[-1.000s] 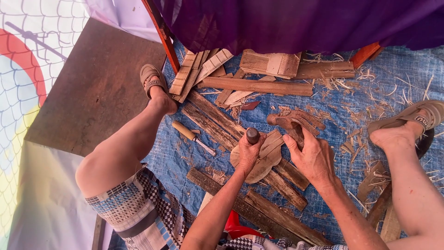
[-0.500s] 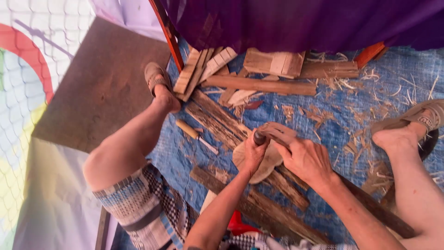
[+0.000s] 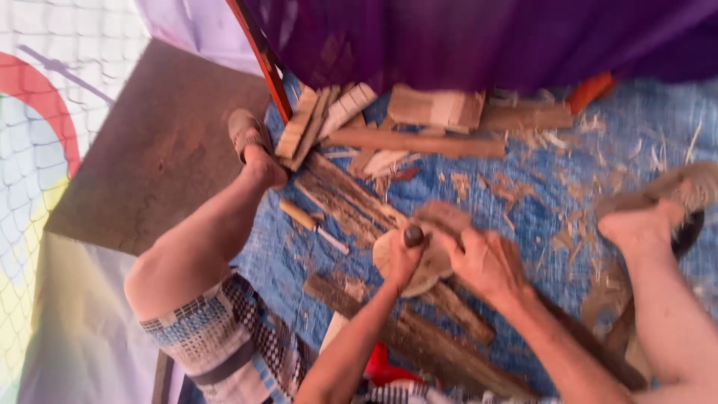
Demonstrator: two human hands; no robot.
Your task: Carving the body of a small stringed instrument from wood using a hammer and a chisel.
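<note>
My left hand (image 3: 404, 262) is closed around a tool with a dark round handle end (image 3: 413, 236), held upright over a flat, rounded piece of pale wood (image 3: 389, 251). My right hand (image 3: 485, 262) lies on the same piece, fingers curled over its right side, close to the left hand. The piece rests on a long rough plank (image 3: 351, 196) that runs diagonally across a blue tarp (image 3: 568, 202). The tool's working end is hidden behind my hand.
My bare left foot presses a sandal (image 3: 243, 131) at the plank's far end, and my right foot (image 3: 643, 224) rests on another sandal. Cut wood blocks (image 3: 434, 108) and slats (image 3: 329, 120) are piled at the back. A small chisel-like tool (image 3: 310, 223) and shavings lie on the tarp. A purple cloth (image 3: 479, 37) hangs above.
My right hand has slid left over the rounded wood piece, closing up to my left hand. The left hand and tool have shifted slightly lower on the piece.
</note>
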